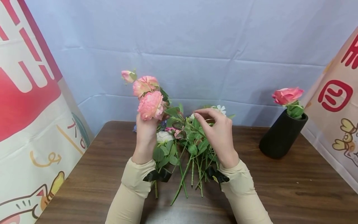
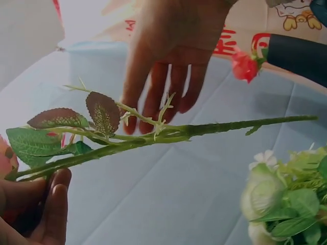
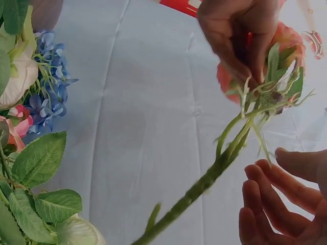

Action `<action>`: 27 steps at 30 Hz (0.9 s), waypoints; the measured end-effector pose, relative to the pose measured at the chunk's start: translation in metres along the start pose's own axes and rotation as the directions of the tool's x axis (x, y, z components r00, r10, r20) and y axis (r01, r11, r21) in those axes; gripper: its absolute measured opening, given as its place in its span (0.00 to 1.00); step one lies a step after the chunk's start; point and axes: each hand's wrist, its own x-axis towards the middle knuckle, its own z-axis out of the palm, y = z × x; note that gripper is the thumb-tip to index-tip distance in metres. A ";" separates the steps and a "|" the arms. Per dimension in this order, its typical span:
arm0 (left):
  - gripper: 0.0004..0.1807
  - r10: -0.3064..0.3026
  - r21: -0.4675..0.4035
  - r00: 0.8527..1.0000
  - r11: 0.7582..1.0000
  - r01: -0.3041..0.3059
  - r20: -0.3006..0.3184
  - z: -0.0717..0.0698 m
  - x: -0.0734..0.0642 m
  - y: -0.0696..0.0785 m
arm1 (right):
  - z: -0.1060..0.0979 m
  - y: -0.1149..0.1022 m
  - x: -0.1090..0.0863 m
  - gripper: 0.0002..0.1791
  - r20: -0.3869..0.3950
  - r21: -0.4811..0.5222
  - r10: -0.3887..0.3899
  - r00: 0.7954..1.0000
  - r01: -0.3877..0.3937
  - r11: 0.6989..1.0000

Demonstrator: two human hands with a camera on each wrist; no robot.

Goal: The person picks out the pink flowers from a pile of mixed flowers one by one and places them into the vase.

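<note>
Head view: one rose (image 1: 288,95) stood in black vase (image 1: 282,134), right; left hand (image 1: 146,136) gripped pink flowers (image 1: 151,105), right hand (image 1: 221,132) hovered loosely spread; other stems (image 1: 183,180) lay unvased.

Pink flower spray (image 1: 151,105) held raised in the left hand (image 1: 146,133), slightly left of centre. Two full, ruffled blooms and a smaller bud (image 1: 129,76) lie at its left end; the branching green stem (image 2: 214,128), bearing serrated green and purplish-brown leaves (image 2: 103,113), extends toward the right.
</note>
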 end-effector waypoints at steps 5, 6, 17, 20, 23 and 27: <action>0.12 -0.065 0.011 0.994 0.998 0.065 0.088 0.000 0.001 -0.009 | -0.002 -0.004 -0.001 0.11 0.089 0.026 0.020 0.996 -0.022 0.999; 0.11 -0.081 0.020 0.991 0.997 0.080 0.104 0.000 0.001 -0.010 | -0.002 -0.005 -0.002 0.12 0.113 0.033 0.027 0.993 -0.031 0.999; 0.08 -0.155 0.062 0.970 0.987 0.146 0.187 0.001 0.008 -0.021 | -0.003 -0.004 0.000 0.14 0.336 0.018 0.130 0.933 -0.145 0.989; 0.13 -0.129 0.034 0.967 0.992 0.125 0.218 0.001 0.008 -0.023 | -0.003 -0.004 0.000 0.14 0.358 0.037 0.126 0.925 -0.149 0.988; 0.12 -0.126 0.012 0.961 0.992 0.127 0.248 0.000 0.006 -0.025 | -0.003 -0.004 0.000 0.15 0.365 0.042 0.130 0.922 -0.156 0.987; 0.15 -0.135 -0.007 0.952 0.990 0.143 0.274 0.000 0.003 -0.028 | -0.002 -0.004 -0.001 0.15 0.351 0.015 0.146 0.925 -0.161 0.987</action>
